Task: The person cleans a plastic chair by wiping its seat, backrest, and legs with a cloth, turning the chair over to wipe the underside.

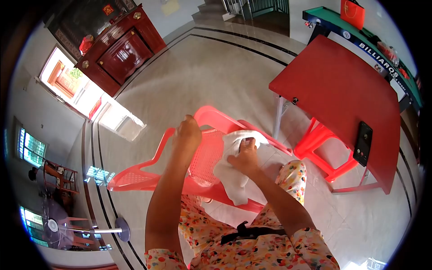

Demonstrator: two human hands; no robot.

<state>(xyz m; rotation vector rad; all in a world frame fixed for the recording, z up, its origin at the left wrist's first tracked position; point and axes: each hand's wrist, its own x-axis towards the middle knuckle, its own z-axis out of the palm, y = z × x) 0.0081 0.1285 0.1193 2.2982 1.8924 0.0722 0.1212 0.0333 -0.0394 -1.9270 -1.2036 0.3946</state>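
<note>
A pink plastic chair (207, 155) with a perforated panel lies tilted in front of my legs. My left hand (188, 131) is closed at the chair's upper left side, by its curved rim; its fingers wrap round that edge. A white cloth (231, 168) drapes over the right part of the chair. On the cloth rests my right hand (245, 155), its fingers bent into the fabric and pressing it against the chair. The cloth hangs down past the chair's lower edge.
At the right stand a red table (337, 85) with a black phone (363, 143) on it, and a red stool (326, 148) partly under it. Behind is a billiards table (333, 18). A fan (121, 229) stands at lower left, a dark red cabinet (123, 54) at upper left.
</note>
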